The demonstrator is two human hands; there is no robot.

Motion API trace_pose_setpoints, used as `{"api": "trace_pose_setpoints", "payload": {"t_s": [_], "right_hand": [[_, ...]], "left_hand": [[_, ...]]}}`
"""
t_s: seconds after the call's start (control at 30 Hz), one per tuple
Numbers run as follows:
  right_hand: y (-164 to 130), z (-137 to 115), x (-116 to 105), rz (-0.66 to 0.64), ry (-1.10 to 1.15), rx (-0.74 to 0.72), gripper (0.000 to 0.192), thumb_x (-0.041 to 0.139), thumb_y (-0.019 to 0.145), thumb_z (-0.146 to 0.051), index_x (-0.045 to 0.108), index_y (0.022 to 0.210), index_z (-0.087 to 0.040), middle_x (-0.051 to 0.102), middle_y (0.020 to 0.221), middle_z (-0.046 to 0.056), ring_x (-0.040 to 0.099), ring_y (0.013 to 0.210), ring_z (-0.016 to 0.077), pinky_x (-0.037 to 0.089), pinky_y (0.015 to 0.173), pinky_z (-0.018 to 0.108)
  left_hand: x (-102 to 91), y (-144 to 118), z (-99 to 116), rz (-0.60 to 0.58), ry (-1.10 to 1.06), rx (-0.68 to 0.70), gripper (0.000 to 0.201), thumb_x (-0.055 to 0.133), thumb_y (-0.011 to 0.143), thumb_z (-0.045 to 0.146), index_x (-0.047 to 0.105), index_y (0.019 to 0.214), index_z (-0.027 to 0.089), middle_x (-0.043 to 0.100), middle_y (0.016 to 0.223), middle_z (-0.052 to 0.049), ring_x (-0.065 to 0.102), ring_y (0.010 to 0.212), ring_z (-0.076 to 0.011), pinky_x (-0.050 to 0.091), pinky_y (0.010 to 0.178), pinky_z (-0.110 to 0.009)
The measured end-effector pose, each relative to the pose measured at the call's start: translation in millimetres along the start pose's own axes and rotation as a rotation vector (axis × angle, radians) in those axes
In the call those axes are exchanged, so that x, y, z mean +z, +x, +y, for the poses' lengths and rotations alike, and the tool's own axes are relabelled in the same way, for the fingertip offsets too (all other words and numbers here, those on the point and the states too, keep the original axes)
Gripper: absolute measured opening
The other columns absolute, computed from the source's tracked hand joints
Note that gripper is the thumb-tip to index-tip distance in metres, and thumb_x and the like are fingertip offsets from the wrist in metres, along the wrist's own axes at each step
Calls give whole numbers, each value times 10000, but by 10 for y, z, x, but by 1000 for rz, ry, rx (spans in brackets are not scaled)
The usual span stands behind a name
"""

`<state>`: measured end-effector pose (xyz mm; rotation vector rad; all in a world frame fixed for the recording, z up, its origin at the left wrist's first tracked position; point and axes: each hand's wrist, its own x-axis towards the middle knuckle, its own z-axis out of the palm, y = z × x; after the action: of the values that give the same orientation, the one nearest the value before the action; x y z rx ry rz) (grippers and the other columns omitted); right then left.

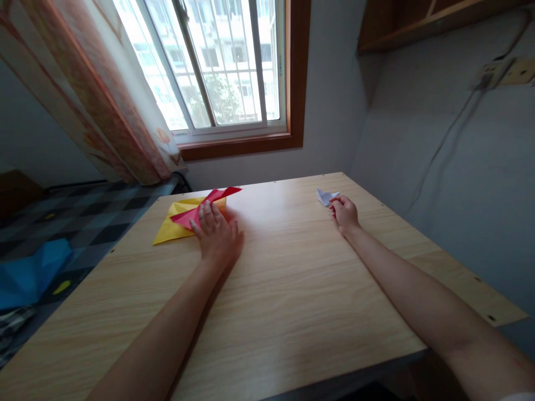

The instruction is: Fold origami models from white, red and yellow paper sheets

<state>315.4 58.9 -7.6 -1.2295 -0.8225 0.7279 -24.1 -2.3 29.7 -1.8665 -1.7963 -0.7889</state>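
Note:
My left hand (217, 234) lies flat on a folded red paper (209, 203), fingers pressing its near end. The red paper rests on a yellow paper sheet (173, 223) at the far left of the wooden table (301, 289). Over at the far right of the table, my right hand (345, 213) is curled, with its fingertips touching or pinching a small folded white paper (325, 196). Whether it truly grips that paper is hard to tell.
A window (217, 67) with a wooden frame and a patterned curtain (104, 94) stands behind the table. The wall is close on the right, with a cable (447, 139) and socket. A bed with a checked cover and blue cloth (29, 273) lies to the left.

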Motion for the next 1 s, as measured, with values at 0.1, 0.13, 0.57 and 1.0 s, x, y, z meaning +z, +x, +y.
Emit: {"api": "trace_pose_setpoints", "payload": {"t_s": [0.1,0.13,0.57,1.0], "right_hand": [[-4,-13,7,1,3,2,113,529,656,-201,600,741,-183,544,567,-48,410,413,60,291,363,154],[-4,-15,9,2,3,2,113,529,656,-201,600,741,-182,545,569,-47,410,413,60,292,363,155],[39,65,10,-39,-28,-35,127,548,659,-272,602,743,-193,560,560,-51,428,424,71,334,405,176],[45,139,11,-197,-50,-58,176,574,652,-286,635,785,-188,515,525,-73,445,443,82,347,432,181]], "left_hand": [[-84,-14,98,86,-158,285,689,471,917,300,258,1505,12,361,1513,-273,279,1440,-379,95,1186,-610],[-112,-28,140,79,-199,413,646,465,922,269,286,1501,45,417,1485,-246,346,1413,-351,129,1193,-588],[-423,-292,567,-141,-539,1132,191,551,934,295,694,847,205,745,917,-22,685,885,-163,526,910,-323],[-409,-386,708,-426,-622,907,364,500,966,332,563,1309,228,562,1417,-94,501,1322,-233,425,1086,-435]]}}
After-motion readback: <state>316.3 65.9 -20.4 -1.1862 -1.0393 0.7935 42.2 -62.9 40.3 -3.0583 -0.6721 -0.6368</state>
